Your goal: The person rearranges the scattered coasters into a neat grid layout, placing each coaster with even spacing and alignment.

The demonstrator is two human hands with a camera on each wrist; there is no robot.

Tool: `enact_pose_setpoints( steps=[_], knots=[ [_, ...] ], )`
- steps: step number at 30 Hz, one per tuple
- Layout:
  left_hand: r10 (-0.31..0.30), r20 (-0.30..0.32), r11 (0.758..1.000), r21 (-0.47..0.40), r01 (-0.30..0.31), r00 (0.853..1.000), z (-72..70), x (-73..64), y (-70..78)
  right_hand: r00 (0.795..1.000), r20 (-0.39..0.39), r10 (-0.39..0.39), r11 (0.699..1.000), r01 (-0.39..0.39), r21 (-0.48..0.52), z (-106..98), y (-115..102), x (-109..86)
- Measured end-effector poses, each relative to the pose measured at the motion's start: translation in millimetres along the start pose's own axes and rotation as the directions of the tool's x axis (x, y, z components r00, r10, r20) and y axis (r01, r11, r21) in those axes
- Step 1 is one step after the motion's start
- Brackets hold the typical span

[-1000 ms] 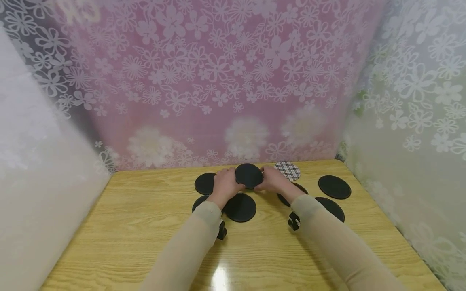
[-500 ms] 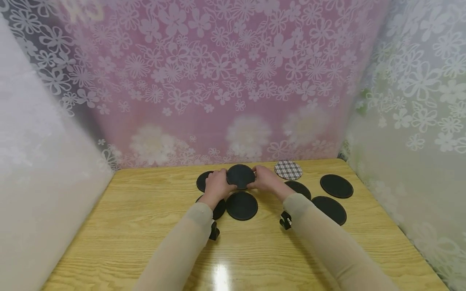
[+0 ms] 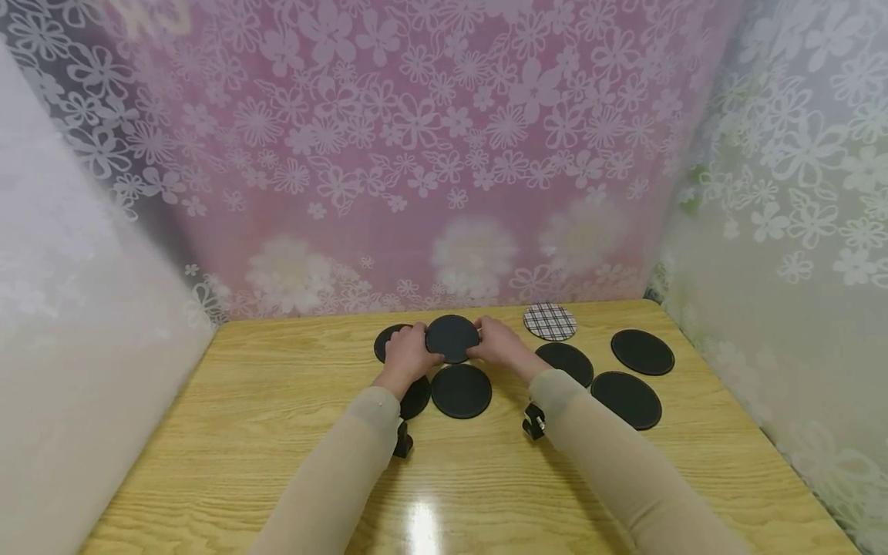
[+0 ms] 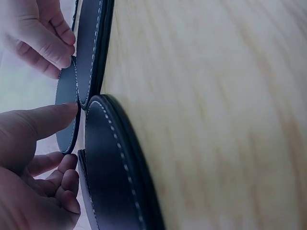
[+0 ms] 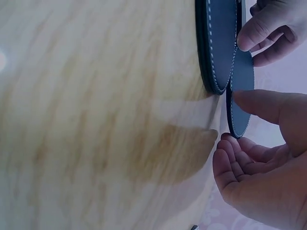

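Note:
A round black coaster (image 3: 453, 339) with pale edge stitching is held between both hands toward the back of the table. My left hand (image 3: 408, 353) pinches its left edge, with the thumb (image 4: 62, 115) on the near side. On the opposite edge, my right hand (image 3: 499, 345) grips it between thumb and curled fingers. Directly in front lies another black coaster (image 3: 461, 391). Two more are partly covered by the left hand and wrist: a back one (image 3: 385, 344) and a front one (image 3: 418, 399). Whether the held coaster touches the table cannot be told.
Right of the hands lie a coaster with a black-and-white plaid face (image 3: 550, 321) and three black ones: near the right forearm (image 3: 565, 362), far right (image 3: 641, 352) and front right (image 3: 627, 401). Flowered curtains (image 3: 472, 169) border the wooden table (image 3: 277, 408) behind and beside.
Both hands have shifted left with the held coaster, bringing it behind the front middle coaster. More of the black coaster near the right forearm now shows.

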State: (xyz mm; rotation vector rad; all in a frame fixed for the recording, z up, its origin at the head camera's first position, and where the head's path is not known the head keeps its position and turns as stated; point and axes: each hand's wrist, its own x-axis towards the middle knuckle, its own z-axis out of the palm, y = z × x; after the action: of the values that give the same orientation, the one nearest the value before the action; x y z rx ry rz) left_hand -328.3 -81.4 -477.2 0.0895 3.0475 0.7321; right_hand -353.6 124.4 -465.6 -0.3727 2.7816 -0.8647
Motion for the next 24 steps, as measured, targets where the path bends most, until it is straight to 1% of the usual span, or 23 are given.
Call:
enact_pose_setpoints(
  steps=[4,9,16,21,24],
  knots=[
    [0.019,-0.002,1.0,-0.005,-0.019,1.0,0.8,2.7,-1.2,1.0,-0.003,0.028,1.0,-0.028,0.01,0.2,1.0,-0.2],
    [0.028,0.011,0.999,-0.018,-0.027,1.0,-0.5,2.8,-2.0,0.999,0.005,0.04,0.999,-0.04,0.009,-0.7,1.8,0.5],
    [0.008,0.014,1.0,0.006,-0.008,1.0,-5.7,-1.5,-2.2,0.998,0.061,0.017,1.0,-0.016,-0.005,-5.3,3.1,4.7],
    [-0.004,0.029,1.0,-0.012,0.005,1.0,-6.1,-4.7,-4.0,0.995,0.096,0.008,1.0,-0.009,0.014,-9.6,4.6,5.8],
    [0.004,0.035,1.0,-0.017,-0.003,0.999,-6.4,-5.8,-4.9,0.994,0.108,0.012,1.0,-0.014,0.02,-10.6,5.2,5.6]
  ],
)
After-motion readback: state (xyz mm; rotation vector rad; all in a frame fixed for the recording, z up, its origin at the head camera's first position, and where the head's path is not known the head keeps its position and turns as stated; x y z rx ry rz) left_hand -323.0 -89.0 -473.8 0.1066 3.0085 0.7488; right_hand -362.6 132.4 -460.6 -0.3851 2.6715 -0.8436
